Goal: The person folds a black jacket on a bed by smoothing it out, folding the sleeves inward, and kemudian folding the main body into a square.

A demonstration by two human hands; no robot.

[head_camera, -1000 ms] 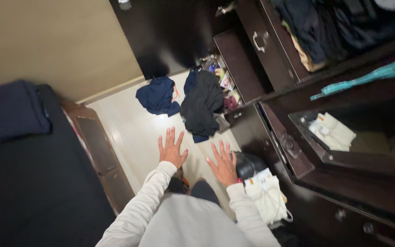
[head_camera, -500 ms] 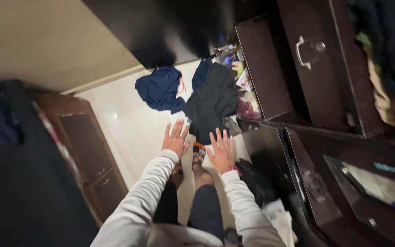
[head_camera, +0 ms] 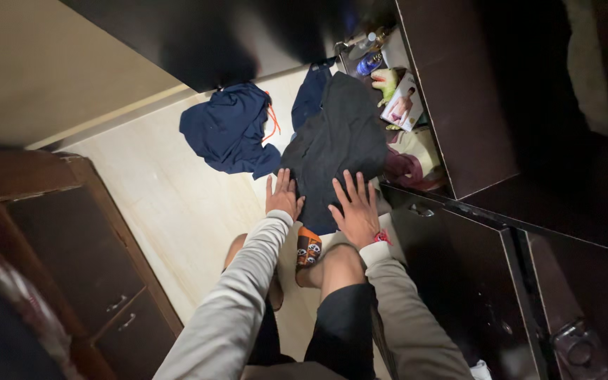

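Both hands (head_camera: pixel 321 200), fingers spread and empty, now reach the black garment (head_camera: pixel 339 144).

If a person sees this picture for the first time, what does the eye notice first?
Two open hands, the left hand and right hand, reach down over a black garment on the pale floor. Beside it lies a navy garment; a cluttered open drawer stands to the right.

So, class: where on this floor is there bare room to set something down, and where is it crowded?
Bare pale floor lies between the brown cabinet and the navy garment. It is crowded by the open drawer: the black garment spreads there, under the left hand and right hand.
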